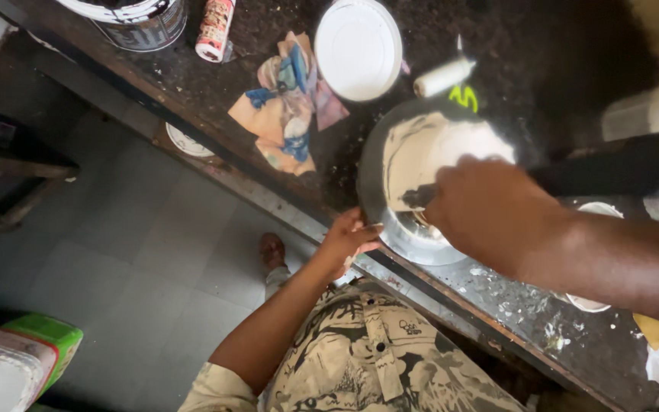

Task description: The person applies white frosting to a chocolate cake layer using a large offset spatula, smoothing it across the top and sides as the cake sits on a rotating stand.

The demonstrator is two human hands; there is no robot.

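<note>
right hand (490, 214) closed around a dark-handled tool (421, 196), tip smeared white, working inside a round metal tin (409, 164) of white paste at the near edge of the dark stone counter (543, 61). left hand (347, 240) grips the tin's rim from the floor side, fingers curled on it. beyond the tin: white lid (358, 49), small paint roller (444, 76), crumpled patterned rag (287, 103), spray can (215, 29), big paint bucket (139, 21). grey tiled floor (139, 244) below.
</note>
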